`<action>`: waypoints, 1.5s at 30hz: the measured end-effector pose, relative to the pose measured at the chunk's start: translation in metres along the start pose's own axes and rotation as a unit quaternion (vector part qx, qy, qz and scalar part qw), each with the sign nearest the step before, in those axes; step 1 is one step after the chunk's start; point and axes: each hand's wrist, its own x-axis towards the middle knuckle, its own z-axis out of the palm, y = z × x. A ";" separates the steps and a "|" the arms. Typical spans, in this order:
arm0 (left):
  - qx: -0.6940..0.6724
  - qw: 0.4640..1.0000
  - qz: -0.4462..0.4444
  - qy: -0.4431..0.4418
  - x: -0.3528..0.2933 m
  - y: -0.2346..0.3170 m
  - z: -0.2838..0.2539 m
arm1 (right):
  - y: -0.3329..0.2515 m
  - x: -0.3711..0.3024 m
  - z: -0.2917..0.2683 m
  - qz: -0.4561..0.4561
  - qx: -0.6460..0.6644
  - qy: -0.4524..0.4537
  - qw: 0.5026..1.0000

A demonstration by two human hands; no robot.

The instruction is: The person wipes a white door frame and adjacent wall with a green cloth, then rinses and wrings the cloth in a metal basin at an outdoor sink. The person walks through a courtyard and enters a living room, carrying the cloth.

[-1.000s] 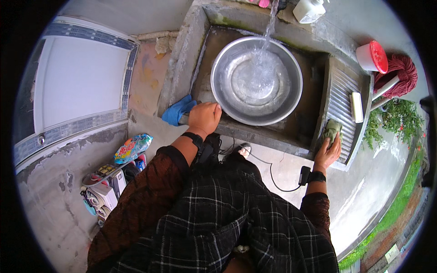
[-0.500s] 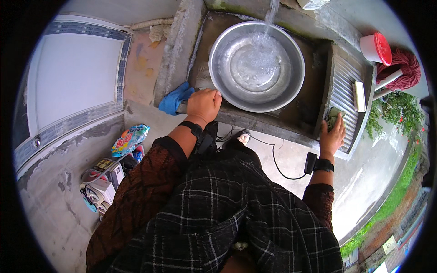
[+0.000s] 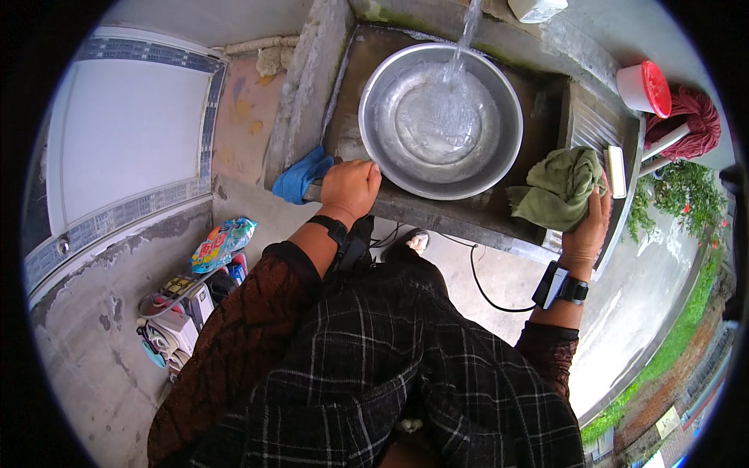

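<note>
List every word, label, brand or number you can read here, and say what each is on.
Blue-and-white bag by the wall: large coloured lettering, which I won't copy out.
White box below it: any print is too small to read.
Patterned door trim: small marks, too small to tell if they're lettering.
Metal basin and green cloth: no lettering visible.

The washbasin (image 3: pixel 381 140) is smooth, shiny metal, the green cloth (image 3: pixel 560 189) matt — the sink (image 3: pixel 460 219) rough concrete, the bucket (image 3: pixel 632 88) smooth plastic.
</note>
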 end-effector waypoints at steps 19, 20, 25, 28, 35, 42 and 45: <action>-0.012 1.000 0.017 0.018 0.000 -0.001 0.000 | 0.085 0.033 0.098 0.001 -0.326 -0.242 0.914; -0.011 1.000 0.021 0.017 0.000 -0.001 0.000 | 0.097 0.038 0.095 0.016 -0.360 -0.244 0.900; -0.011 1.000 0.010 0.023 -0.001 0.000 0.001 | 0.166 0.067 0.102 -0.053 -0.474 -0.329 0.815; -0.026 0.999 0.021 0.030 0.000 -0.001 0.001 | 0.192 0.066 0.122 -0.010 -0.533 -0.375 0.758; -0.025 0.999 0.031 0.024 0.000 -0.002 0.002 | 0.200 0.048 0.164 0.054 -0.668 -0.510 0.539; -0.027 0.999 0.026 0.029 0.000 -0.003 0.003 | 0.222 0.053 0.166 0.042 -0.660 -0.482 0.574; -0.047 0.998 0.015 0.026 -0.001 -0.003 0.003 | 0.224 0.049 0.171 0.043 -0.545 -0.506 0.667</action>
